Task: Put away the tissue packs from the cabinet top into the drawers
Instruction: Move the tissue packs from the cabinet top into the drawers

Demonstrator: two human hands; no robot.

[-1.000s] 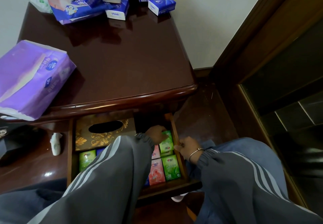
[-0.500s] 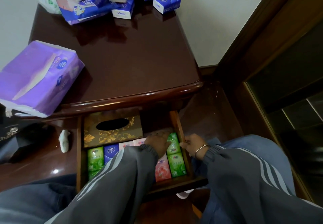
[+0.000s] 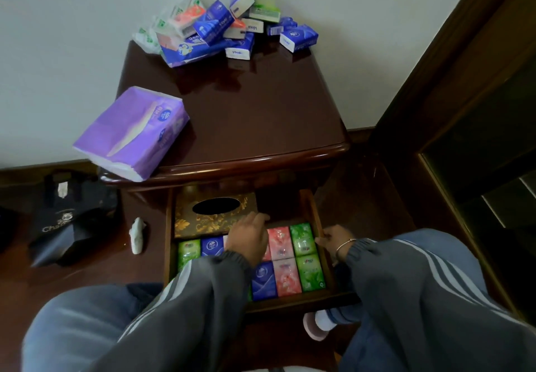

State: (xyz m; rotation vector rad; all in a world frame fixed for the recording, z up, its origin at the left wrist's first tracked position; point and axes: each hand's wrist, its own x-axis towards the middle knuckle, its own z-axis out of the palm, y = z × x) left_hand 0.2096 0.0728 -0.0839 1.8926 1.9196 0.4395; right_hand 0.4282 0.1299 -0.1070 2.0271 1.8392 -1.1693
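The small tissue packs (image 3: 285,258) lying in rows in the open drawer (image 3: 314,215), low in the frame's centre, are, I judge, light and soft, film-wrapped and a little slick, so I would take each by its long edges rather than its slippery face. My left hand (image 3: 249,239) lies flat over the middle of the rows, fingers loosely spread toward the gold-patterned tissue box (image 3: 188,222) behind them; whether it pinches anything underneath I cannot tell. My right hand (image 3: 333,239) rests at the drawer's right wall beside a green pack (image 3: 303,239), fingers curled against the wood, holding no pack that I can see. More packs wait in a loose heap (image 3: 223,28) at the top of the frame, on the glossy dark cabinet top (image 3: 255,110). A big purple pack (image 3: 132,134), squashy and bulky, overhangs its left front edge and probably needs both hands.
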